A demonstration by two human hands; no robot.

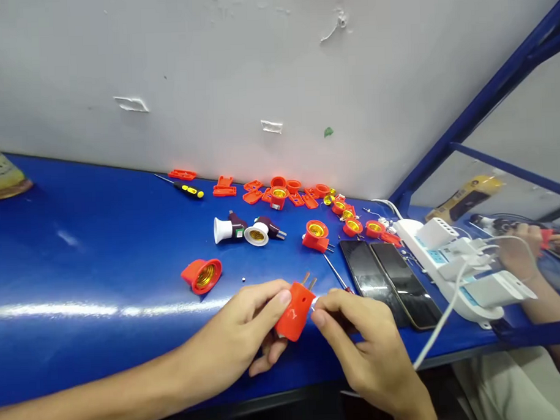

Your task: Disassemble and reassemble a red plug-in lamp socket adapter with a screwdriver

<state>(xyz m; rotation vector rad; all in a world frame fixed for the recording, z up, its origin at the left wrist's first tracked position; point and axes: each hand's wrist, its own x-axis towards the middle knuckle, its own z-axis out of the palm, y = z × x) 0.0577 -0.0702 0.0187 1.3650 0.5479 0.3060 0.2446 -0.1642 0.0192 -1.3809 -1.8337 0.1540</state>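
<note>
My left hand [260, 321] grips a red plug housing [295, 313] with two metal prongs pointing away from me and a small hole near them. At the housing's right side, my right hand [358, 336] is closed in a pinch; a small whitish piece shows at its fingertips, too little of it to name. Left of my hands lies a red lamp socket [203, 275] with a gold threaded inside. Another red plug-in lamp holder [316, 235] lies beyond my right hand, with a thin screwdriver [338, 273] beside it.
Two dark phones [393, 285] lie by a white power strip [452, 271] loaded with chargers and cables. Two white-and-brown lamp holders [228, 228] are mid-table. Red shells [252, 192] and a yellow-black screwdriver [187, 189] line the wall. Behind a blue frame, another person's hand [522, 247] works.
</note>
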